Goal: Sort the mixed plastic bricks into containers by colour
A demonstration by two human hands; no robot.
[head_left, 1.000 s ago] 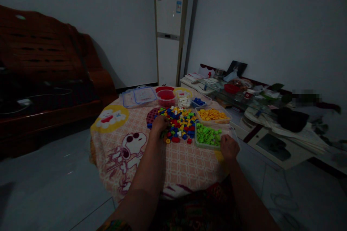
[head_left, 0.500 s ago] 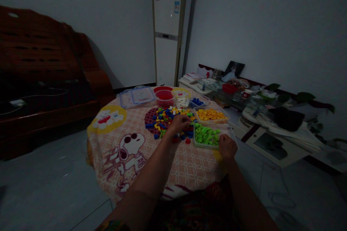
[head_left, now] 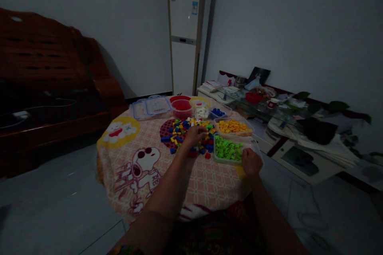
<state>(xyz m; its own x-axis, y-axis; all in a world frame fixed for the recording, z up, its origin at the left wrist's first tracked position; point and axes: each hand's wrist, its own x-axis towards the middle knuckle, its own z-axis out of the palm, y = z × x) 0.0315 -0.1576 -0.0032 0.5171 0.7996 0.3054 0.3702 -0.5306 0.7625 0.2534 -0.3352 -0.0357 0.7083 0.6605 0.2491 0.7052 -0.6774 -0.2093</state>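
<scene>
My left hand point(head_left: 195, 135) is over a pile of mixed toy building bricks point(head_left: 177, 140) in blue, yellow, red, white and green. Its fingers are bent together, and whatever is in them is too small and dark to make out. My right hand point(head_left: 251, 162) is closed at the near right corner of a clear plastic container point(head_left: 229, 161). Light green bricks point(head_left: 228, 148) lie inside that container. A single red brick point(head_left: 207, 155) sits on the cloth between the pile and the container.
Behind are containers of yellow bricks point(head_left: 233, 126), blue bricks point(head_left: 218, 112) and white bricks point(head_left: 201, 113). A red-filled round tub point(head_left: 182, 107) and blue-edged lids point(head_left: 158, 105) stand at the back. A patterned cloth point(head_left: 206, 183) covers the table. A cluttered glass-topped cabinet point(head_left: 251, 103) is at right.
My left hand has drawn slightly left and back over the brick pile. My right hand stays at the container's corner.
</scene>
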